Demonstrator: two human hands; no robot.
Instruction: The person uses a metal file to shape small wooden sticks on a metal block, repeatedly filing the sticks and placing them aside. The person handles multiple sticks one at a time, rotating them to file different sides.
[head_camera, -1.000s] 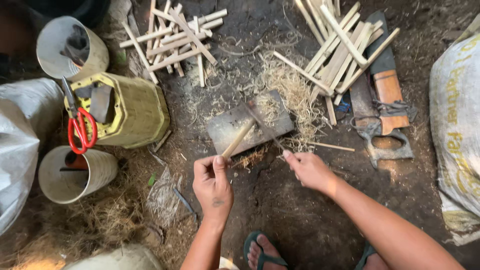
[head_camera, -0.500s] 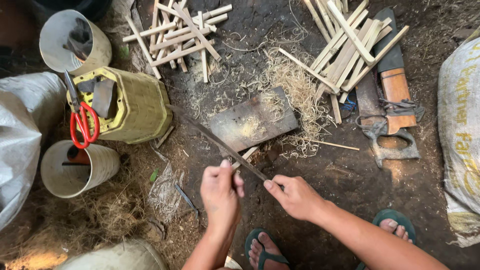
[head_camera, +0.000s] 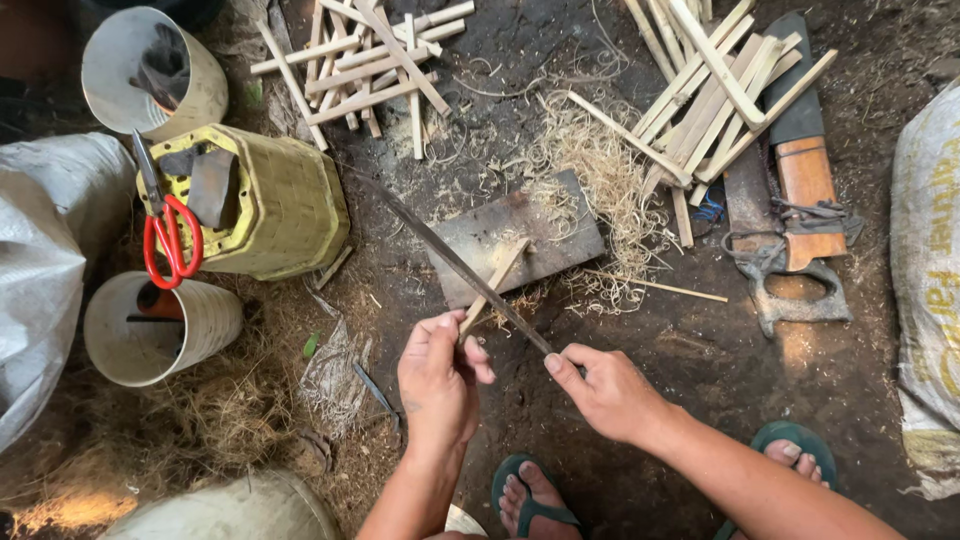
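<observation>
The left hand (head_camera: 437, 378) is closed round the near end of a thin bamboo stick (head_camera: 492, 287), whose far tip rests on the dark wooden board (head_camera: 520, 238) lying on the dirt floor amid pale shavings (head_camera: 600, 180). The right hand (head_camera: 605, 392) grips the handle of a long, narrow blade (head_camera: 450, 262) laid slantwise across the stick, so the work in hand looks like whittling, though where edge meets wood is hard to make out. A further cut would call for a steady stick and the blade drawn clear of the left fingers.
</observation>
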